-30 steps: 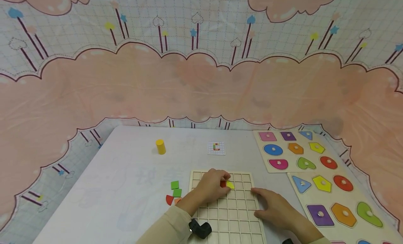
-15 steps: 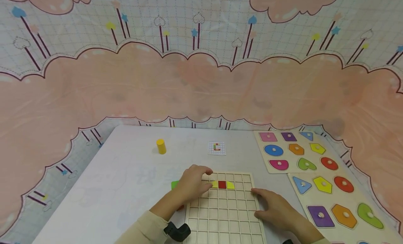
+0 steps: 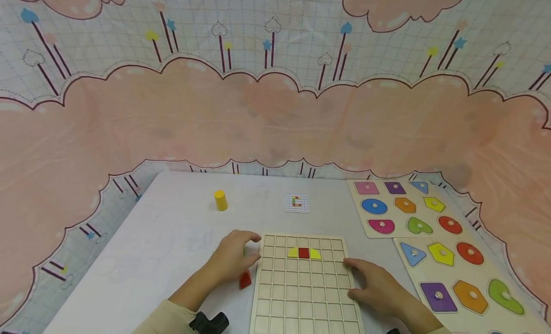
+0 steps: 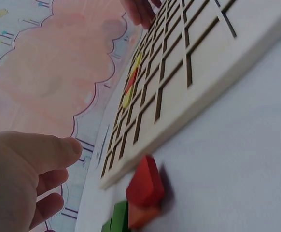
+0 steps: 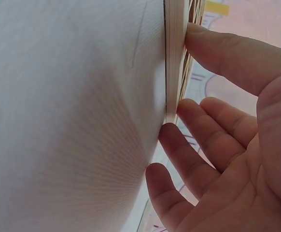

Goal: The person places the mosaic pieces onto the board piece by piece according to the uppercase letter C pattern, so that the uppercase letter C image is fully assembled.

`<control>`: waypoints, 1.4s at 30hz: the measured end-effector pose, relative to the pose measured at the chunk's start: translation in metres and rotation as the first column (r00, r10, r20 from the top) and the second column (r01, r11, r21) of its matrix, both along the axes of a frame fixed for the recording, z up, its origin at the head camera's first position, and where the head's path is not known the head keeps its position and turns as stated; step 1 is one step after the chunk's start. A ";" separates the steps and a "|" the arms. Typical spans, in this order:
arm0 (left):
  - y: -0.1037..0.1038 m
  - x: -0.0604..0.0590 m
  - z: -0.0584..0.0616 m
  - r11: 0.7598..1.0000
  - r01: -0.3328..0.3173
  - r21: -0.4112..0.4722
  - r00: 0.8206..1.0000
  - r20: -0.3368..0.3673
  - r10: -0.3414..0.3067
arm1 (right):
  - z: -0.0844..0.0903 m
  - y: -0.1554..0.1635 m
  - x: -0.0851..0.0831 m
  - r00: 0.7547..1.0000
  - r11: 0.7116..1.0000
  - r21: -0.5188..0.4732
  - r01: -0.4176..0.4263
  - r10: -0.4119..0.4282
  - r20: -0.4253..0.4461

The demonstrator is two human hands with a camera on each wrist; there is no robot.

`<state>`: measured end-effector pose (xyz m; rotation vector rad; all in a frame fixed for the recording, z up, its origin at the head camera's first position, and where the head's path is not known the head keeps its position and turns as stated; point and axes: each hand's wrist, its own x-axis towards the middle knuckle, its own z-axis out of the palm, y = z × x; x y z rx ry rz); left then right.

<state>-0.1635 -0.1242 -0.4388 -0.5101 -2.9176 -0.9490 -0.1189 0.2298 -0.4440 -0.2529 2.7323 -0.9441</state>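
A wooden grid board (image 3: 301, 295) lies on the table. Near its far end a red square tile (image 3: 303, 253) sits between two yellow curved-edge tiles (image 3: 293, 252). Off the board's left side, my left hand (image 3: 232, 260) hovers with thumb and fingers apart, holding nothing. It partly hides the loose pieces there: a red tile (image 4: 145, 183) lying over an orange one (image 4: 143, 216), beside green tiles (image 4: 119, 215). My right hand (image 3: 379, 286) rests at the board's right edge, thumb and fingertips against it, as the right wrist view (image 5: 217, 130) also shows.
Behind the board lie a small printed pattern card (image 3: 296, 203) and, further left, a yellow cylinder (image 3: 221, 200). Two knobbed shape-puzzle boards, one far (image 3: 361, 228) and one near (image 3: 413, 276), cover the table's right side. A patterned cloth (image 3: 275, 118) hangs behind the table.
My left hand has moved left from the tile row to the loose pieces beside the board, uncovering the left yellow tile and the red square. My right hand has stayed at the board's edge.
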 end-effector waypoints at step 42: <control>-0.046 -0.012 -0.023 0.993 -0.117 -0.024 0.986 0.114 0.119 | -0.002 0.001 0.000 1.000 1.000 0.009 -0.002 0.002 -0.021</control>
